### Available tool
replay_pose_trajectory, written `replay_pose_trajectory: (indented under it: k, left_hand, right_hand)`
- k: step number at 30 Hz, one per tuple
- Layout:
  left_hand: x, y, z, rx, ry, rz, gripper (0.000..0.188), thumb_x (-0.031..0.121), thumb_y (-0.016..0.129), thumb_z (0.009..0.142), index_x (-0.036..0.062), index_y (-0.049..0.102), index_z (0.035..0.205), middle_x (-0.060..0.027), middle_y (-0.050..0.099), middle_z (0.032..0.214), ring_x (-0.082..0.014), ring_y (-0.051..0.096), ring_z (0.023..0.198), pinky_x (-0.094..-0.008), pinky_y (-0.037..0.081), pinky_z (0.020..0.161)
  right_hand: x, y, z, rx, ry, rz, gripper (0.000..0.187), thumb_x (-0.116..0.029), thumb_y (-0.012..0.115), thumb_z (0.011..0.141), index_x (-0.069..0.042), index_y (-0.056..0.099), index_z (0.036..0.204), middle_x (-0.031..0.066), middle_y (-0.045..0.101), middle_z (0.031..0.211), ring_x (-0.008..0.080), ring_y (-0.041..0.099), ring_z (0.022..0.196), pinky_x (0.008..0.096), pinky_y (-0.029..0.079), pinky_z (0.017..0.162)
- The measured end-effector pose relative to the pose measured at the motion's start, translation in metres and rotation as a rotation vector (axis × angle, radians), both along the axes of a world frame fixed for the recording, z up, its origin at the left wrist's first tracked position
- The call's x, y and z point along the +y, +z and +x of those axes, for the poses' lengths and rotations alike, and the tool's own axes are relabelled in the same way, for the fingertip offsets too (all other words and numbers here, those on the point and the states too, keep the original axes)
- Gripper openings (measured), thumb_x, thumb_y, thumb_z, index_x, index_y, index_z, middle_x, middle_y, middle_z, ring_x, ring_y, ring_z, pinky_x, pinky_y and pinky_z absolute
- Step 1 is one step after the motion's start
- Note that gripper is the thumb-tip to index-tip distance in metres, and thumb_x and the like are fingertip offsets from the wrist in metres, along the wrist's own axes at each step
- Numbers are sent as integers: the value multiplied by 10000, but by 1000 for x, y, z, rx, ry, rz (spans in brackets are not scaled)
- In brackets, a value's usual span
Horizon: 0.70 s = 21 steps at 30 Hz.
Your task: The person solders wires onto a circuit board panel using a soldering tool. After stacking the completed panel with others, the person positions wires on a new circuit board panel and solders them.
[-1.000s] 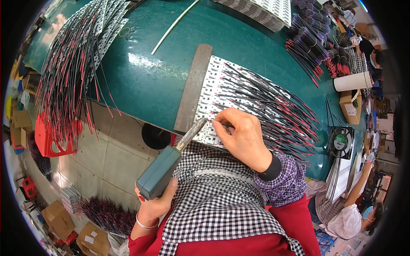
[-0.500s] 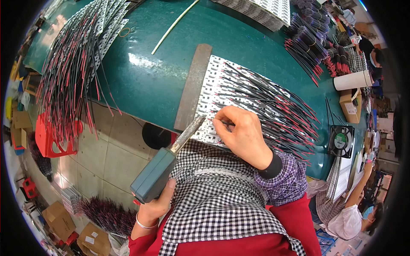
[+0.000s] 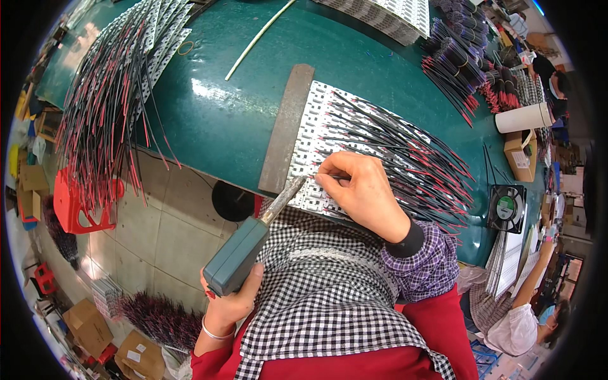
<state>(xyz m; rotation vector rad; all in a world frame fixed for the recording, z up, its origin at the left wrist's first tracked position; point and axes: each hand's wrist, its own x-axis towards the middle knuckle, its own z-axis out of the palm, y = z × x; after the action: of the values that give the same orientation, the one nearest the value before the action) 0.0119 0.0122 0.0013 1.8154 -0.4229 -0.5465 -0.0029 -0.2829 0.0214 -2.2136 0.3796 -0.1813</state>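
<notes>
Slim, flexible black-and-red wires [image 3: 437,171] fan across the white slotted board [image 3: 308,130]. Over the board's lower left, the right hand [image 3: 364,190] pinches one wire between thumb and forefinger; the left hand [image 3: 233,308] wraps a blocky soldering tool [image 3: 237,256], its crusty shaft reaching there. A dull, flat metal bar [image 3: 287,130] lines the board's left edge.

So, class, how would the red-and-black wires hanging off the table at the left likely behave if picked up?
Probably floppy: the wires droop over the edge of the green table. They may tangle, since many cross one another. Each looks thin, so one alone is likely light.
</notes>
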Motion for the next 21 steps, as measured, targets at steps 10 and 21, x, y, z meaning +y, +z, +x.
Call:
replay_pose_trajectory:
  k: [10,21]
  left_hand:
    - [-15,-3,0,69,285,-291,492,-84,670,815,-56,543,1289,-195,643,1175,-125,533,537,-262,421,460]
    - [-37,16,14,238,359,-279,568,-61,664,845,-41,481,1382,-208,625,1232,-125,555,580,-263,457,473]
  right_hand:
    - [-12,12,-13,-46,127,-127,93,-60,685,871,4,685,938,153,668,874,339,655,817,403,529,742]
    - [-253,2,-10,-67,-309,-718,113,-119,690,870,-35,709,943,147,669,938,343,650,904,437,520,775]
